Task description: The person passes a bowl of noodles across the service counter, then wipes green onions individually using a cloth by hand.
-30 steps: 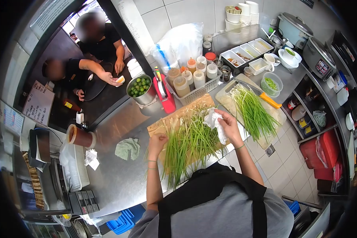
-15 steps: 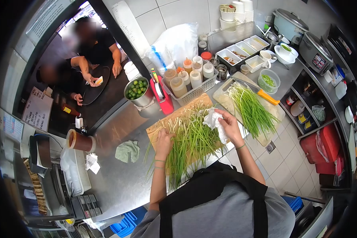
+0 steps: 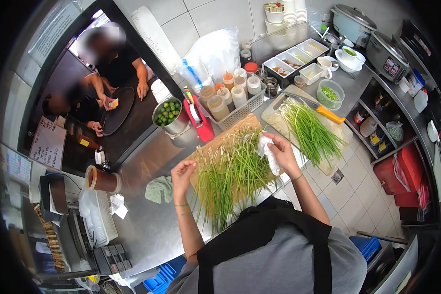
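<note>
My right hand [image 3: 281, 153] grips a crumpled white paper towel [image 3: 268, 154] over the right part of a spread of green onions [image 3: 235, 171]. These lie on a wooden cutting board [image 3: 252, 122], their pale root ends at the back and green tops hanging toward the counter's front edge. At the board's left edge, my left hand [image 3: 183, 176] is raised with thumb and fingers pinched together; whatever may be between them is too small to make out. A second bunch of green onions [image 3: 308, 130] rests on a white cutting board [image 3: 328, 166], beside a knife with a yellow handle [image 3: 330, 114].
Behind the board stand a basket of sauce bottles [image 3: 237, 112], a red tape dispenser [image 3: 199, 120] and a pot of green limes [image 3: 169, 115]. A green cloth [image 3: 159, 189] lies left. Chopped green onion fills a tub [image 3: 330, 94]. Two people stand beyond the window, one hand [image 3: 108, 102] holding something small.
My left hand has lifted off the green onions and moved left, its fingers now pinched. The right hand stays nearly in place with the paper towel. Beyond the window, a person's hand has shifted slightly.
</note>
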The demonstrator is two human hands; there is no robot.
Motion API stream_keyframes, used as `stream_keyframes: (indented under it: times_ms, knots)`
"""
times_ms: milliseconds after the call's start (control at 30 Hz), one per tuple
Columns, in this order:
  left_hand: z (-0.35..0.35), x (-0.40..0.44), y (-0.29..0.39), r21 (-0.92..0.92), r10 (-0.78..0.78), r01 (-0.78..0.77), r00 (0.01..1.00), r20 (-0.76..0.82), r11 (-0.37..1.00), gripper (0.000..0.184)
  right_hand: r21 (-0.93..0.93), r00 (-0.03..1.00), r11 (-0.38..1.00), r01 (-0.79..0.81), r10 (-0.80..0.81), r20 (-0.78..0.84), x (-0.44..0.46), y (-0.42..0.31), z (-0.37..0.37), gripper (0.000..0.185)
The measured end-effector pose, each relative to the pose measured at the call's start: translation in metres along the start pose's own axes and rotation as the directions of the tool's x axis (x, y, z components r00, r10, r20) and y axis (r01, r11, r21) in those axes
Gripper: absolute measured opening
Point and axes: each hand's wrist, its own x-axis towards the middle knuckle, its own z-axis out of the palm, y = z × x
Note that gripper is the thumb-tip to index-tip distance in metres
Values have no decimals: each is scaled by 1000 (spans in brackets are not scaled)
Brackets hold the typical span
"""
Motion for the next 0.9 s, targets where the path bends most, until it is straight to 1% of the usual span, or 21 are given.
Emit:
stream_keyframes:
  times_ms: [33,133,200,233,333,367,467,500,533,567,667,733,767,867,900]
  knots:
    - [-1,-1,8,-3,-9,9,1000,1,1000,5,-5,1000,1000,-6,6,5,0,-1,0,35]
    - [-2,-3,26,-141,-29,36,998,47,989,6,5,1000,1000,-8,8,0,0,0,-1,34]
    - [-6,10,-3,-15,1,-1,1000,25,1000,6,2,1000,1000,-5,5,3,-2,4,-1,34]
    - [-6,12,-6,52,18,-19,1000,13,998,7,-5,1000,1000,-1,1,7,-2,7,-2,34]
    - [2,4,3,62,-103,106,994,-43,992,6,-10,1000,1000,24,-24,-8,3,7,-1,34]
    - [0,5,-5,124,-51,53,998,-24,991,7,-14,1000,1000,21,-21,-9,0,7,-2,35]
    - [5,10,-21,230,11,9,997,-82,973,6,14,1000,1000,16,-16,-2,-1,10,0,35]
    - [8,7,-26,319,100,-122,991,86,940,6,11,1000,1000,14,-15,1,-1,10,0,35]
    - [12,3,-31,383,169,-261,951,258,886,7,8,1000,1000,12,-12,5,-1,9,1,35]
    - [15,0,-36,416,218,-406,876,429,814,8,5,1000,1000,14,-14,6,0,8,1,35]
    - [19,-16,-38,436,186,-363,899,396,824,11,7,1000,1000,9,-9,-2,0,10,-1,35]
    - [12,-15,-39,525,215,-278,960,178,804,10,12,1000,1000,4,-4,-1,-2,11,-3,35]
    - [11,-14,-40,560,232,-225,971,61,797,10,10,1000,1000,3,-3,4,-3,11,-5,35]
    - [16,-9,-55,615,120,-63,991,-52,786,8,13,1000,1000,11,-11,0,-4,5,0,35]
    - [20,-10,-60,692,152,-87,988,-34,717,8,3,1000,1000,12,-12,12,-3,7,1,35]
